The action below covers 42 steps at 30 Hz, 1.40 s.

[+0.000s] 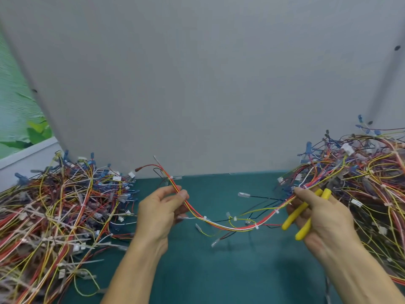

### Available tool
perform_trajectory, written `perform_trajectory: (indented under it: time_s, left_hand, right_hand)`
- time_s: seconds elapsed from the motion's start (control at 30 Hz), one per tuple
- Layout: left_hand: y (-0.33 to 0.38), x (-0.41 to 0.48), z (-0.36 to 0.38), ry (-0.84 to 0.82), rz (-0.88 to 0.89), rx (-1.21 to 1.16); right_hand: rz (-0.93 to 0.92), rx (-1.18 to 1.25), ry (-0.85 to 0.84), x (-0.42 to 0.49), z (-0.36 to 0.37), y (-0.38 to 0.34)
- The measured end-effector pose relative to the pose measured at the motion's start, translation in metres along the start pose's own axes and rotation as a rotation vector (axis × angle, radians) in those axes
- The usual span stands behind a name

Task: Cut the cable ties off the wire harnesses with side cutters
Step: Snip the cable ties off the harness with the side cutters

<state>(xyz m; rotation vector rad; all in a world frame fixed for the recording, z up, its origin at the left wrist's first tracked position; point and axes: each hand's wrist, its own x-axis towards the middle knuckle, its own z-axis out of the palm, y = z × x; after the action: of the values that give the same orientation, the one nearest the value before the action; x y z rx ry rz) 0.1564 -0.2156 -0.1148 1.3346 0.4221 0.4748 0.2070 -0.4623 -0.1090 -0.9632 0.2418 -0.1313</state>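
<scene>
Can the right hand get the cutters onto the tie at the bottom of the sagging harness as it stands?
Probably not yet: the right hand pinches the harness along with the side cutters, whose yellow handles point at the cable tie. Nothing else blocks it.

The left hand (161,212) is reaching in from seven o'clock, thumb and fingers pinching the wire harness (256,227). The right hand (324,218), coming from five o'clock, is gripping the side cutters (295,215) (handles across the palm) and pinching the harness too.
</scene>
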Motion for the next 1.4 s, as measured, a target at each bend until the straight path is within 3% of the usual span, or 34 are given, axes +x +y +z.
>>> perform_trajectory:
  time_s: [0.23,0.43,0.93,1.2,1.3,1.4]
  left_hand:
    - [-0.001,0.003,-0.003,0.072,0.061,0.092]
    - [-0.003,0.002,-0.005,0.052,0.217,0.302]
    - [-0.005,0.0,0.0,0.01,0.247,0.487]
    - [-0.012,0.005,-0.002,0.059,0.098,0.302]
    - [-0.017,0.007,-0.005,0.069,0.107,0.545]
    - [-0.015,0.002,-0.007,0.015,0.136,1.038]
  right_hand:
    - [-0.284,-0.353,-0.085,-0.002,-0.002,0.002]
    - [-0.49,-0.616,-0.163,-0.008,0.0,0.005]
    - [-0.52,-0.701,-0.238,-0.015,0.004,0.004]
    - [-0.32,-0.425,-0.056,-0.003,0.001,0.004]
    - [-0.279,-0.349,-0.013,0.001,0.0,0.004]
    - [-0.288,-0.349,-0.034,0.001,-0.001,0.004]
